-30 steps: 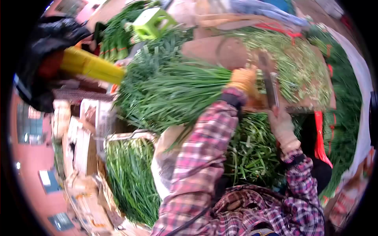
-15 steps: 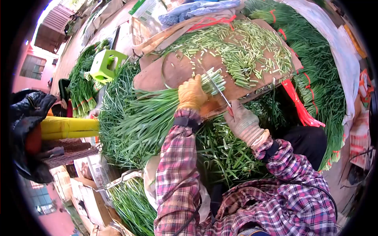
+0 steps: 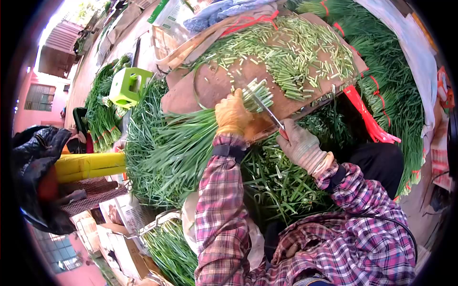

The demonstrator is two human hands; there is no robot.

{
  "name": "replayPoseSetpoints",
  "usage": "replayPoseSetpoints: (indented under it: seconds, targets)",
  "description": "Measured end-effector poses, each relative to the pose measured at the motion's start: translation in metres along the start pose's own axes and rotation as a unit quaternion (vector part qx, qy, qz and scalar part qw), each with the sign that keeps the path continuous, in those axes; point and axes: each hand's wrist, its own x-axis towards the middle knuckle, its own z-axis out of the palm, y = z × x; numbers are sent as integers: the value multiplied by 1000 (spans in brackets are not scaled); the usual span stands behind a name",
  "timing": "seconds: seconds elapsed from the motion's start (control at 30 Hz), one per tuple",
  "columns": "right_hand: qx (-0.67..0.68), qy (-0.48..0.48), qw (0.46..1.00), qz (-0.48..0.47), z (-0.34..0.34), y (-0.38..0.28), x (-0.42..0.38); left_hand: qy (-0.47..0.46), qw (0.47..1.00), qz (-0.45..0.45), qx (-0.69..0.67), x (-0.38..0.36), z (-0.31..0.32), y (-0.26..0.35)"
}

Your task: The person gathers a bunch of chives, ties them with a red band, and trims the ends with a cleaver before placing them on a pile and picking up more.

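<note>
My left hand [image 3: 232,114], in an orange glove, is closed around a bunch of garlic chives [image 3: 191,128]. Their pale cut ends stick out past my fingers over a brown board [image 3: 183,95], and the long green leaves trail to the left. My right hand [image 3: 299,145], in a greyish knit glove, grips the red handle of a knife [image 3: 268,110]. The blade lies against the stalks near their pale ends; its tip is hard to make out among them. Many short chopped stem pieces [image 3: 296,71] cover the far and right part of the board.
Bundles of chives tied with red bands [image 3: 396,90] lie at the right, beside loose red ties [image 3: 367,117]. A heap of loose chives [image 3: 152,157] spreads to the left, near a green plastic stool [image 3: 128,86]. Cut leaves [image 3: 291,176] lie below the board.
The knife and my right hand have shifted slightly right and down, away from the bunch. My left hand stays on the chives. The whole view has tilted slightly.
</note>
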Motion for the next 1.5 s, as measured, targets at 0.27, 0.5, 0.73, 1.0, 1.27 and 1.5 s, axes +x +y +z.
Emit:
replayPoseSetpoints:
  seconds: [0.27, 0.5, 0.73, 1.0, 1.27, 1.5]
  targets:
    - [-14, 2, 1000, -14, 10, -4, -2, 19, 1000, 8, 8, 0, 2, 0]
    - [-42, -23, 998, 28, 10, -7, 1, 23, 1000, -3, -10, 4, -1, -5]
    - [12, -25, 998, 61, 10, -5, 5, 38, 511, -66, -856, 3, 2, -69]
    - [10, -11, 998, 60, 9, -4, 4, 75, 821, 6, -566, -4, 0, -50]
    - [69, 6, 997, 28, 2, -2, 4, 0, 991, 84, -108, -15, -13, -29]
    - [69, 47, 996, 10, 9, 0, -1, -7, 996, 45, -72, -13, -7, -26]
